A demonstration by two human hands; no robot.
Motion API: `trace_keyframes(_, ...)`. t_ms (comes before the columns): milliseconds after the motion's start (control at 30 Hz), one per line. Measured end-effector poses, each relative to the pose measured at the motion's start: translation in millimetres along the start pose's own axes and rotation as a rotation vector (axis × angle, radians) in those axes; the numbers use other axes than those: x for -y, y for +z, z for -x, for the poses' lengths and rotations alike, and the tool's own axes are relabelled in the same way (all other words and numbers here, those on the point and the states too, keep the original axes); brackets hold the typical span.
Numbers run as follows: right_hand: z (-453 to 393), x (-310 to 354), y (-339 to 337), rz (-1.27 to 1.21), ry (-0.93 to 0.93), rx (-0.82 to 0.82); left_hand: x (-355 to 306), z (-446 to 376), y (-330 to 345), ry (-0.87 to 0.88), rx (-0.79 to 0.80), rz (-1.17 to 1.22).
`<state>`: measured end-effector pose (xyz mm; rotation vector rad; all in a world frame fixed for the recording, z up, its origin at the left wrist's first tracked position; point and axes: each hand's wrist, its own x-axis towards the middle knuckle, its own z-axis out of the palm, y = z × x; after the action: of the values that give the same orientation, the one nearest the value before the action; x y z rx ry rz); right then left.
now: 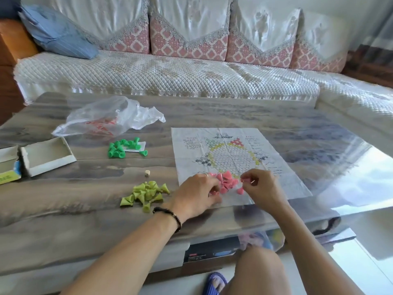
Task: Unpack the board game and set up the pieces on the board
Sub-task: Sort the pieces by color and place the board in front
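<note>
Currently, I see the board (231, 154) unfolded at frame centre, with no piece placed on its cells yet. My left hand (196, 194) curls onto the pink pieces (226, 182) heaped on its lower edge; my right hand (260, 186) pinches one. Green pieces (124, 146) and yellow pieces (144, 193) wait left of it, beside the open box (47, 156).

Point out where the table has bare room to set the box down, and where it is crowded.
Bare: far strip between plastic bag and sofa; right of the paper board; near edge below the yellow-green pieces. Crowded: the board's near edge, both hands in the pink pieces.

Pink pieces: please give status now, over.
Left hand and right hand both at the pink pieces, fingers curled on them. Pile lies on the board, near edge. Nothing in the way.
</note>
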<state>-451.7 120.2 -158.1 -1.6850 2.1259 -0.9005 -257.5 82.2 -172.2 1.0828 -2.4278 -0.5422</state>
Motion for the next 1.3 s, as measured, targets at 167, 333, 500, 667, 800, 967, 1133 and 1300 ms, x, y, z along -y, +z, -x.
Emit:
trace_keyframes(167,-4,4,10,-0.026,-0.043,0.08,-1,-7,9,-0.028,-0.057,-0.016)
trace_keyframes(333,-4,9,14,0.013,-0.147,0.156,0,-10,14,-0.031,-0.1,-0.032)
trace_keyframes(500,-4,4,12,0.094,-0.24,0.185,0,-8,14,-0.027,-0.105,0.011)
trace_keyframes(667,-1,-5,11,0.057,-0.218,0.131,-2,-3,11,-0.017,-0.106,0.039)
trace_keyframes(800,3,-6,9,0.084,-0.199,0.129,-1,-3,11,-0.012,-0.103,0.057)
trace_keyframes(967,11,0,6,0.11,-0.206,0.096,-1,1,8,0.012,-0.104,0.055)
trace_keyframes(1133,15,20,13,0.137,-0.266,0.024,16,28,-11,0.042,-0.161,-0.102)
trace_keyframes(1300,29,48,42,0.148,-0.371,-0.047,50,69,-38,-0.024,-0.302,-0.191)
